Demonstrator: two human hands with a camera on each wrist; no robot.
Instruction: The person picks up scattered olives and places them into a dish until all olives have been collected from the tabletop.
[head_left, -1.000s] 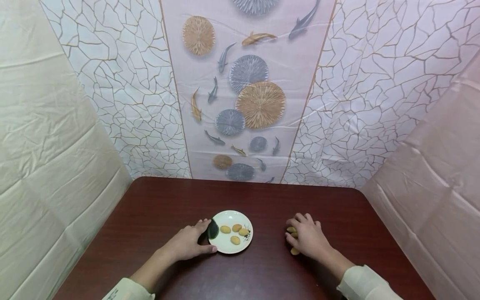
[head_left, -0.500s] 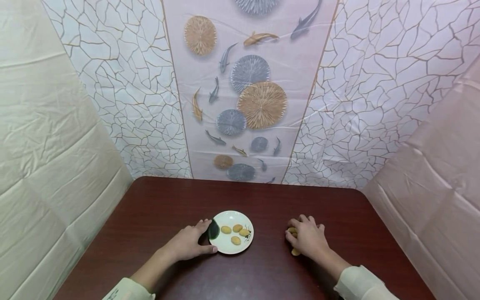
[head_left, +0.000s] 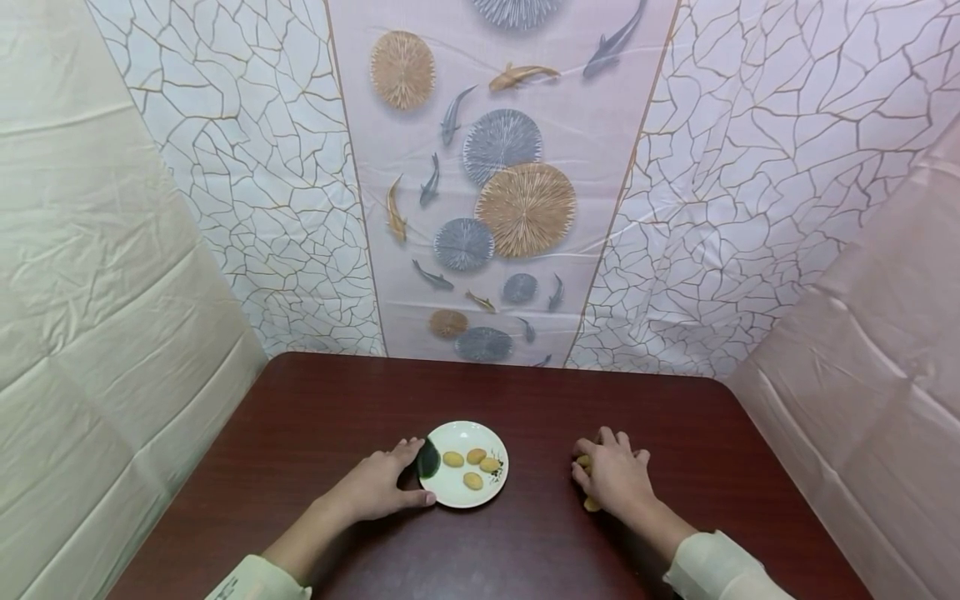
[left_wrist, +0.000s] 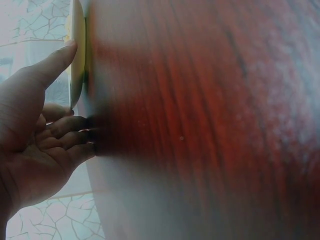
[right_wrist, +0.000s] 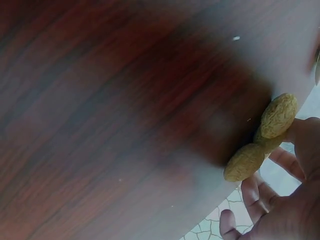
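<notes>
A small white plate [head_left: 459, 438] with a dark green patch at its left edge stands on the table. Several yellow oval dried fruits [head_left: 453, 459] lie on it. My left hand [head_left: 371, 486] holds the plate's left rim, thumb at the near side and fingers at the far side; in the left wrist view the thumb [left_wrist: 67, 50] touches the rim. Over to the right, my right hand [head_left: 618, 475] is bent over more of these fruits, its thumb and forefinger around one. The right wrist view shows three wrinkled yellow-brown fruits [right_wrist: 279, 116] against the fingers.
Everything stands on a dark red-brown wooden table [head_left: 352, 400]. Behind it hangs a patterned cloth [head_left: 517, 208] with fish and round motifs. Plain pale cloths [head_left: 97, 333] close in both sides. Tiny pale specks [right_wrist: 236, 38] lie on the tabletop.
My right hand has shifted slightly, its fingers working over the fruits under it. The left hand and the plate keep their places; the whole view drifts slightly.
</notes>
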